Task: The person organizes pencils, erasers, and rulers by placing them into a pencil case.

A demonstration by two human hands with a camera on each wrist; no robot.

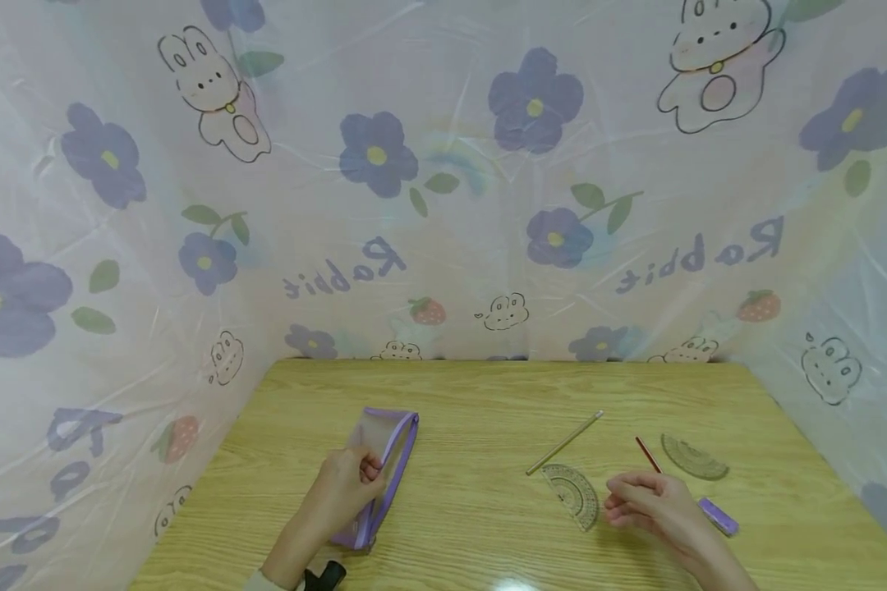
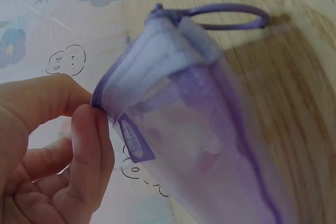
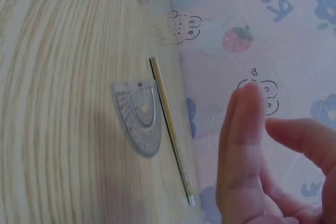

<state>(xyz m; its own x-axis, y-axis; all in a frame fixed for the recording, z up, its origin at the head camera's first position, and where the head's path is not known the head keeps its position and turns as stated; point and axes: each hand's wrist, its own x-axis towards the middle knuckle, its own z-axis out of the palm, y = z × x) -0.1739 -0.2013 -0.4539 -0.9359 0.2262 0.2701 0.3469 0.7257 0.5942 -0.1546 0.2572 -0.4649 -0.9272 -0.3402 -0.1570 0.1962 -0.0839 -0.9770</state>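
My left hand [image 1: 351, 480] pinches the rim of a see-through pencil case [image 1: 372, 431] with purple edging, at the left of the table in the head view. In the left wrist view the case [image 2: 173, 124] has its mouth edge between thumb and forefinger, and a purple loop sticks out at its top. My right hand [image 1: 654, 509] hovers over the table with nothing in it, thumb and fingers apart in the right wrist view. Nearest to it lies a clear protractor [image 1: 572, 495]. A gold-coloured pencil [image 1: 564, 443] lies just beyond that protractor.
A red pencil [image 1: 647, 454], partly behind the right hand, and a second clear protractor [image 1: 695, 457] lie to the right. A purple eraser-like block [image 1: 719, 517] is beside the right wrist. Printed sheeting [image 1: 458, 238] walls the table [image 1: 473, 386] at back and sides.
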